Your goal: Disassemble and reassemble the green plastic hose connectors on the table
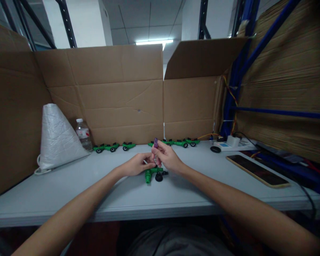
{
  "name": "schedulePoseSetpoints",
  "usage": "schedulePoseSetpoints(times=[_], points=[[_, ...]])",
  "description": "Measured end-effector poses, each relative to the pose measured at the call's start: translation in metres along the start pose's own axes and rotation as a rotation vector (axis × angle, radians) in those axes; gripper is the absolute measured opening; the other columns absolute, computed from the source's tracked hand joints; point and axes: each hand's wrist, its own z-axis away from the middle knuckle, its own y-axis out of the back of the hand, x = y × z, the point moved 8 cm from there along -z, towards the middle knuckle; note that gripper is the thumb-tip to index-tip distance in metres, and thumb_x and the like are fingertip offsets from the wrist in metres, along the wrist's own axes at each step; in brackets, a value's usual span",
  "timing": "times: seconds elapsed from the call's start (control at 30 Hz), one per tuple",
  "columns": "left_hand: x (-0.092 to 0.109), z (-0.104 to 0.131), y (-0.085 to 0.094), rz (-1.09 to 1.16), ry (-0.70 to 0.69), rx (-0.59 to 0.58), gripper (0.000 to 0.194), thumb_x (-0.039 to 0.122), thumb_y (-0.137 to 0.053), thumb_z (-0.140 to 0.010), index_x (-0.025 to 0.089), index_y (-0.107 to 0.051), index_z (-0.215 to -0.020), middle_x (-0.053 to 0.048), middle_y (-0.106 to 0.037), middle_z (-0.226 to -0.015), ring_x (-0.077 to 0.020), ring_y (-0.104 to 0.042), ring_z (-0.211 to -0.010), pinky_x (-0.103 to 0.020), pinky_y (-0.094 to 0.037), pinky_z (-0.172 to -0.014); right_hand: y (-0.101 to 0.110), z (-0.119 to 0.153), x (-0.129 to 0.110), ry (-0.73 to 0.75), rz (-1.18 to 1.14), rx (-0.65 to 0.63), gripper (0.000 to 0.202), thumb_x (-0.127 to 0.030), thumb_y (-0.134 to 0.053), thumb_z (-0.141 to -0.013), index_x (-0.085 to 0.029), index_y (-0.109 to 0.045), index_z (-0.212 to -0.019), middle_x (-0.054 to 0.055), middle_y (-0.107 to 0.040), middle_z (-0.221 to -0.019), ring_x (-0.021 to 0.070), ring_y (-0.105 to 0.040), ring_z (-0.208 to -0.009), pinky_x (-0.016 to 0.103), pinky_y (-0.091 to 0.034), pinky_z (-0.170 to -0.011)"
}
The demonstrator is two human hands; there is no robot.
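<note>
Over the middle of the white table, my right hand (166, 155) pinches a small purple-topped tool (156, 143), held upright. Its lower shaft runs down between my hands. My left hand (139, 164) touches the right one, thumb and fingers closed near the shaft; what they grip is too small to make out. Just beneath both hands is a green plastic piece (148, 175) with a black wheel (159, 176) beside it.
Several small green toy vehicles (181, 143) line the table's back edge. A silvery cone-shaped bag (57, 138) and a water bottle (83, 134) stand back left. At right lie a phone (257, 170), a power strip (237, 144) and a black disc (215, 149). Cardboard walls (117, 96) enclose the table.
</note>
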Motion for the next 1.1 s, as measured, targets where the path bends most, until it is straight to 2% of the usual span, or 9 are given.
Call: schedulePoseSetpoints(times=[0.53, 0.8, 0.97, 1.1], points=[[-0.0022, -0.0006, -0.002, 0.023, 0.018, -0.012, 0.035, 0.05, -0.064, -0.101, 0.015, -0.066, -0.103, -0.007, -0.072, -0.101, -0.0162, -0.063, -0.088, -0.028, -0.05, -0.083, 0.0018, 0.0008, 0.0037, -0.023, -0.017, 0.017, 0.036, -0.058, -0.057, -0.102, -0.023, -0.053, -0.1, -0.003, -0.065, -0.077, 0.0095, -0.054, -0.049, 0.02, -0.045, -0.039], [-0.0089, -0.0006, -0.0014, 0.003, 0.04, 0.005, 0.038, 0.053, -0.065, -0.099, 0.015, -0.066, -0.102, -0.007, -0.071, -0.098, -0.0171, -0.063, -0.086, -0.028, -0.05, -0.08, 0.0037, 0.0012, 0.0, -0.039, 0.014, 0.026, 0.04, -0.061, -0.066, -0.095, -0.022, -0.056, -0.099, -0.002, -0.065, -0.079, 0.0106, -0.054, -0.053, 0.02, -0.047, -0.04], [-0.0038, -0.0007, -0.0011, 0.009, 0.028, 0.001, 0.038, 0.053, -0.065, -0.1, 0.015, -0.065, -0.1, -0.006, -0.071, -0.098, -0.017, -0.063, -0.087, -0.029, -0.05, -0.083, 0.0039, 0.0004, 0.0015, -0.035, 0.001, 0.035, 0.04, -0.061, -0.066, -0.095, -0.022, -0.056, -0.099, -0.002, -0.065, -0.079, 0.0104, -0.055, -0.052, 0.02, -0.047, -0.039], [-0.0024, -0.0001, 0.0004, -0.005, 0.034, 0.0, 0.04, 0.055, -0.066, -0.099, 0.015, -0.066, -0.1, -0.006, -0.07, -0.093, -0.0164, -0.063, -0.084, -0.028, -0.05, -0.079, 0.0073, -0.0001, 0.002, -0.032, -0.009, 0.068, 0.041, -0.063, -0.064, -0.096, -0.022, -0.056, -0.1, -0.002, -0.065, -0.082, 0.0097, -0.055, -0.052, 0.02, -0.049, -0.039]])
